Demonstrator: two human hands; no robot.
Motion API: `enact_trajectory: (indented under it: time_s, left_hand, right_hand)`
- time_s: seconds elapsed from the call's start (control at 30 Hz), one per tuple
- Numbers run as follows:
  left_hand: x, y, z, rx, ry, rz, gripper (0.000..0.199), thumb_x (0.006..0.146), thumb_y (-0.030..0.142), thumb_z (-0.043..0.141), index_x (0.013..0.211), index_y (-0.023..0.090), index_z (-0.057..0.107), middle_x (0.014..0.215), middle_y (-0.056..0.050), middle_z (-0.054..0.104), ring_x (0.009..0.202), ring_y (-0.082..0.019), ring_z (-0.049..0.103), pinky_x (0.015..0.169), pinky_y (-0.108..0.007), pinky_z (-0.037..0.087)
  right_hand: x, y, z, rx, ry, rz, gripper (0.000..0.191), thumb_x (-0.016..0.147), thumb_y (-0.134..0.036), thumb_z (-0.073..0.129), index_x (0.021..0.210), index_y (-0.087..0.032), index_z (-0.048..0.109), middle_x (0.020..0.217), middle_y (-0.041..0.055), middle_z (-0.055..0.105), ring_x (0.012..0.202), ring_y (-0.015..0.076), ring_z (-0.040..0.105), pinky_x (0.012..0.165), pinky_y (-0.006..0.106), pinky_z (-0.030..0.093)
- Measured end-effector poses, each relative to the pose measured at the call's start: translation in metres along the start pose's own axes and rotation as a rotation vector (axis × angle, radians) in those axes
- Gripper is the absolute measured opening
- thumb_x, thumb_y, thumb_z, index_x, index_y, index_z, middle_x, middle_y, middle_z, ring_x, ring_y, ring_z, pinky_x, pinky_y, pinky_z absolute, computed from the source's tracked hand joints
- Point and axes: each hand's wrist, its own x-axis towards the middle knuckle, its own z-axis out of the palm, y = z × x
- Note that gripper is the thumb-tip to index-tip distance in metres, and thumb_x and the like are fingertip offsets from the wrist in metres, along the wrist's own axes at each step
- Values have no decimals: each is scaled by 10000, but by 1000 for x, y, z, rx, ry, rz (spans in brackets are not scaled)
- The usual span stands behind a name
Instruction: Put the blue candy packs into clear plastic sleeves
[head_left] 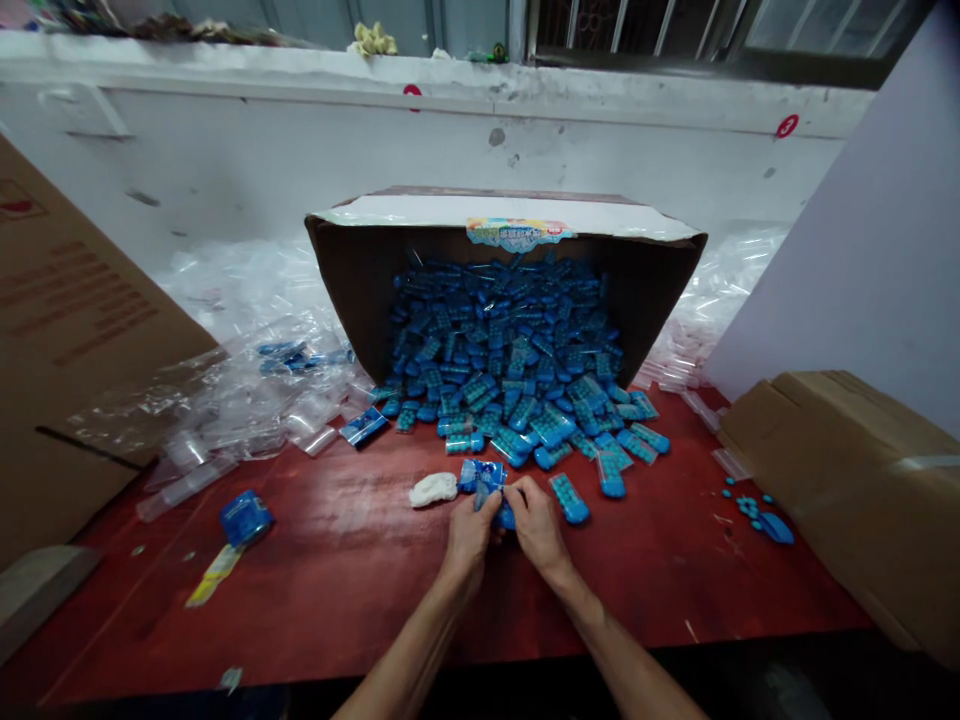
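Note:
Close together at the middle of the table, my left hand (pixel 470 530) and my right hand (pixel 540 522) both have their fingers closed round a small blue pack (pixel 507 516). Fingers cover much of it, so its exact form is hidden. Just beyond my fingertips lies a printed blue packet (pixel 480 473), and to its left a crumpled white wad (pixel 433 489). A flat clear case with teal beads and a blue end (pixel 570 498) rests right of my right hand. Many similar cases (pixel 517 370) spill from a carton (pixel 660 290) lying on its side.
Clear plastic bags and sleeves (pixel 262 400) heap up at the left. A blue wrapped bundle (pixel 246 518) sits near a yellow strip (pixel 214 575). Loose teal beads (pixel 748 507) and a blue piece (pixel 776 528) lie by a brown box (pixel 847 480). Another large carton (pixel 75 330) borders the left.

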Motion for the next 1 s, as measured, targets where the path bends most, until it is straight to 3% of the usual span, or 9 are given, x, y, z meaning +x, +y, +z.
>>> enact_trajectory:
  time_s: [0.17,0.37,0.5,0.6,0.67,0.73,0.83,0.9,1.0]
  left_hand:
    - [-8,10,-9,45,50,88,246,521,341,672,501,140,531,418,49,479,406,-78,426,394,-187,314]
    - [-9,2,-7,-198,-138,-59,318,573,424,639,608,131,522,425,44,474,367,-87,442,364,-204,328]
    - [-9,2,-13,-147,-239,-78,346,587,436,631,700,119,549,491,12,546,376,-98,485,356,-202,327]
    - [-9,5,-20,-157,-243,-108,311,596,402,641,684,120,543,494,11,552,362,-79,474,343,-181,302]
    - [-11,6,-24,-232,-224,-185,276,626,383,627,657,129,522,485,13,549,363,-70,470,343,-167,295]
    - [-12,6,-28,-320,-216,-285,242,666,359,603,648,140,502,481,10,552,363,-65,469,342,-158,296]
    - [-14,5,-32,-423,-216,-396,198,709,322,576,659,150,491,471,6,552,359,-63,471,338,-149,306]
    - [-15,4,-34,-474,-227,-450,177,724,305,567,674,152,494,476,3,556,367,-64,481,347,-146,329]
    - [-16,4,-35,-510,-243,-505,142,735,285,558,714,157,501,501,-1,572,379,-67,499,367,-148,363]
  right_hand:
    - [-5,-2,-5,181,-80,-1,167,778,-329,437,734,-185,509,671,-23,560,617,117,529,567,206,421]
    - [-8,2,-1,196,-110,26,273,816,-366,378,630,-181,453,524,-53,469,491,94,458,463,190,358]
    - [-3,1,-10,125,-135,-8,298,799,-367,417,578,-176,471,503,-60,438,490,88,430,469,190,324]
    - [-1,0,-22,76,-132,-35,331,822,-376,381,593,-177,512,537,-41,471,534,105,449,513,206,333]
    - [-1,3,-33,-73,-47,-59,266,822,-365,397,715,-184,560,691,7,545,673,144,492,606,236,356]
    - [-1,10,-43,-374,59,-46,186,791,-337,468,855,-195,569,842,65,557,806,199,491,684,286,352]
    - [-3,24,-51,-772,66,10,179,751,-280,536,911,-206,566,844,96,552,822,247,486,673,327,346]
    - [-4,31,-50,-832,17,3,181,749,-252,536,926,-224,563,843,88,555,819,247,486,664,327,348]
    - [-4,36,-48,-722,1,-20,232,740,-232,536,972,-244,553,892,73,565,851,237,485,698,331,358]
